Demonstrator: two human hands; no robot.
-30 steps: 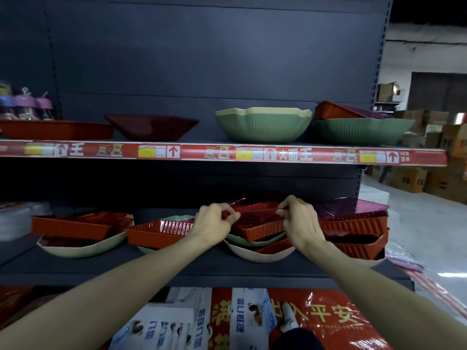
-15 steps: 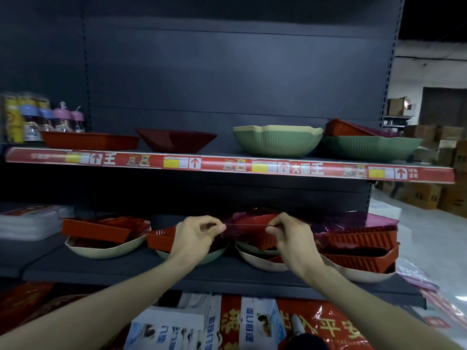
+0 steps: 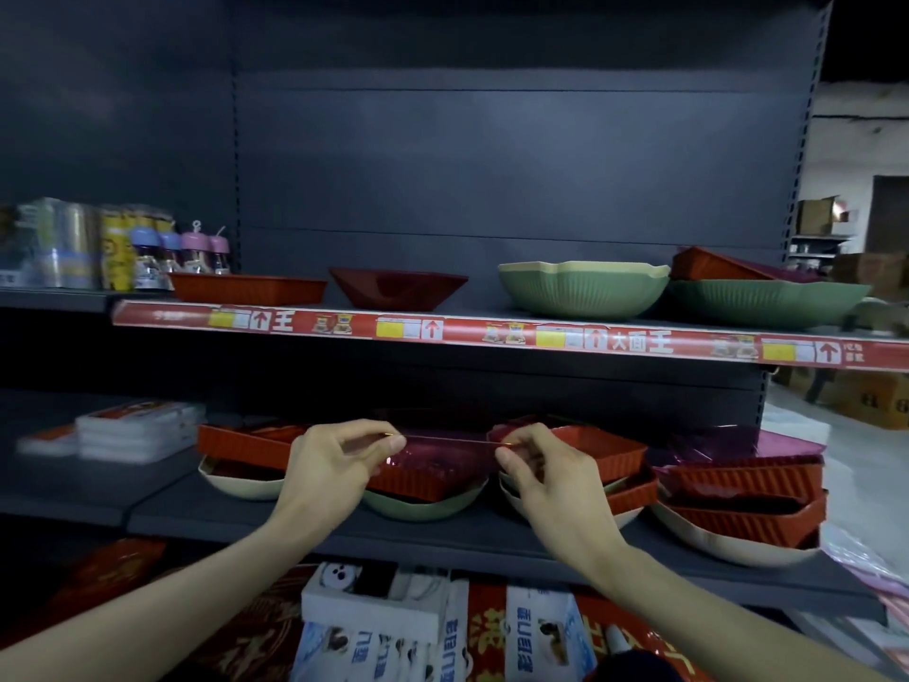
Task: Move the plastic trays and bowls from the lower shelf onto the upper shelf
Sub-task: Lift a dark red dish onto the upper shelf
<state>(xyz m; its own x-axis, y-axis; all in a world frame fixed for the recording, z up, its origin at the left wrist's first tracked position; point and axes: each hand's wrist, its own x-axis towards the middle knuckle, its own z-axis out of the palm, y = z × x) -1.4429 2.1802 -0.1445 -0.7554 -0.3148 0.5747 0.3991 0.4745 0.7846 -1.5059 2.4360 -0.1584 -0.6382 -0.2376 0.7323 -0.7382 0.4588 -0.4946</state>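
**Two hands hold a see-through tray over the lower shelf**

Both hands pinch the purple tray [image 3: 442,452] by its near rim. The left hand [image 3: 334,467] takes one corner and the right hand [image 3: 546,479] the other, each between thumb and curled fingertips. The tray hangs just above a red tray [image 3: 428,484] nested in a green bowl [image 3: 423,509] at the middle of the lower shelf [image 3: 236,526], well below the upper shelf [image 3: 442,331].

Thin, glossy and translucent, the tray looks very light and somewhat bendy. A pinch at two corners of one edge probably leaves the far side free to droop or twist, and the slick plastic could slip. Fingers hooked under the rim on opposite sides would likely carry it flatter. It seems more apt to flex than to break.

Five pieces stand plainly on the upper shelf: one flat tray [image 3: 246,287] at the left, one dark bowl [image 3: 398,287], two green bowls [image 3: 583,290] [image 3: 767,302], and one tilted tray [image 3: 713,265] in the right-hand bowl. A purple piece may lie behind it, too blurred to confirm.

Four bowls remain below, the green one and three cream bowls [image 3: 241,484] [image 3: 624,519] [image 3: 728,548]. They carry at least six red trays. More purple trays [image 3: 738,443] top the right-hand stack, number unclear.
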